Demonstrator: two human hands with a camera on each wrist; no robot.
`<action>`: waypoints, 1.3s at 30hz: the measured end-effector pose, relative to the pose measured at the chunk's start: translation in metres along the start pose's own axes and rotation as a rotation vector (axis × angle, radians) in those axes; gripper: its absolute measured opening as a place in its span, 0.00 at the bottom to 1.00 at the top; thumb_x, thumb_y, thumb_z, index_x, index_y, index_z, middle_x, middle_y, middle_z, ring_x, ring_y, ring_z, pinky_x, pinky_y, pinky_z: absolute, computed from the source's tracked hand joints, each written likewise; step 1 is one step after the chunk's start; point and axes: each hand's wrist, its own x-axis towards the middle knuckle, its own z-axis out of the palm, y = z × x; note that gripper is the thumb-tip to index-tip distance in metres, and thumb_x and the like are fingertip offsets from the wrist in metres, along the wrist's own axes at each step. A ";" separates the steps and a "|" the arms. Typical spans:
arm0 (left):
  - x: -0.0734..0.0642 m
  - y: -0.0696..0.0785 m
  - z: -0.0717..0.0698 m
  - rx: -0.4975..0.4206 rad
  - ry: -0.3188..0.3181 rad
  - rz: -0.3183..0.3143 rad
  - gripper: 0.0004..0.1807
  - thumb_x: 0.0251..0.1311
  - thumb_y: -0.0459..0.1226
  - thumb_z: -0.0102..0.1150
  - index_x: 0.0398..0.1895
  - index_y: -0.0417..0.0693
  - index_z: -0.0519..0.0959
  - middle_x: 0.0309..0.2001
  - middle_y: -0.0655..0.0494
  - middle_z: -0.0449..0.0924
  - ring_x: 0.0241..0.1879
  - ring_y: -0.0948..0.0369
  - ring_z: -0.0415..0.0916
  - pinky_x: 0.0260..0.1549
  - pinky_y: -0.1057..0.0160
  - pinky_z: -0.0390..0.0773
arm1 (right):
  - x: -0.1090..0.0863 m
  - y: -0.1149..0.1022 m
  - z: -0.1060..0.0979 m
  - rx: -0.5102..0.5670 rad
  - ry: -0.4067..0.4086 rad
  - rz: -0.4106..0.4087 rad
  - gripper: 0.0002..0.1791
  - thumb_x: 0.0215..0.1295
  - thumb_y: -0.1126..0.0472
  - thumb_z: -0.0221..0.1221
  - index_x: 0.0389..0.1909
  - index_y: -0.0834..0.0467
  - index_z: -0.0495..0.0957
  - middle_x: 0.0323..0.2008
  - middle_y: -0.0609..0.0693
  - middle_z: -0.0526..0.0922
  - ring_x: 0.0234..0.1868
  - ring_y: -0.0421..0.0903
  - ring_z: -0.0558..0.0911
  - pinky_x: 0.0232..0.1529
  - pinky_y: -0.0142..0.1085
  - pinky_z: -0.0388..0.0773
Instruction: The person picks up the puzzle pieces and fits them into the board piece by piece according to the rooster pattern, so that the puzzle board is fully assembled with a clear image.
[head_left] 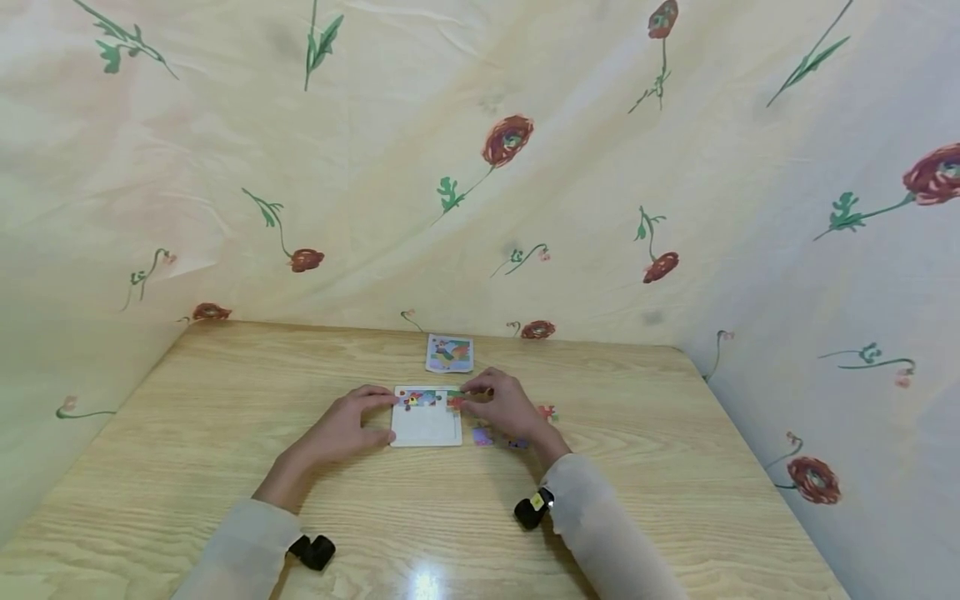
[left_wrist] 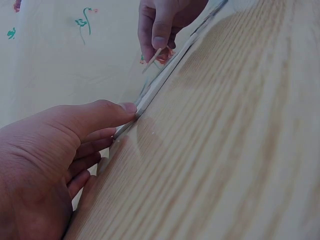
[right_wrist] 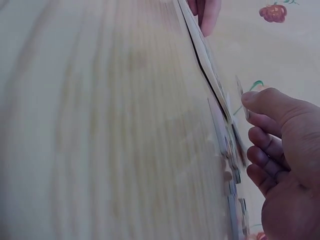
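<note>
A white puzzle tray (head_left: 425,427) lies on the table, with a few joined colourful pieces (head_left: 417,398) along its far edge. My left hand (head_left: 341,427) holds the tray's left side, thumb near the close corner and fingers by the far one. In the left wrist view the thumb (left_wrist: 112,113) rests on the tray's rim. Between thumb and fingertips my right hand (head_left: 506,408) pinches a puzzle piece (head_left: 454,402) over the far right corner of the tray. That piece (left_wrist: 151,60) stands tilted above the tray in the left wrist view.
Loose puzzle pieces (head_left: 482,436) lie right of the tray, some partly hidden under my right hand and forearm. Behind the tray is a square picture card (head_left: 450,354). A flowered cloth (head_left: 390,208) hangs around the wooden table (head_left: 450,517).
</note>
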 end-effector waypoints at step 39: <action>0.001 0.000 -0.001 0.018 0.005 -0.001 0.32 0.62 0.42 0.69 0.71 0.50 0.75 0.73 0.49 0.68 0.75 0.41 0.62 0.69 0.36 0.68 | 0.021 0.001 0.013 -0.016 -0.046 -0.010 0.13 0.65 0.60 0.70 0.48 0.58 0.89 0.43 0.51 0.83 0.43 0.43 0.79 0.46 0.36 0.79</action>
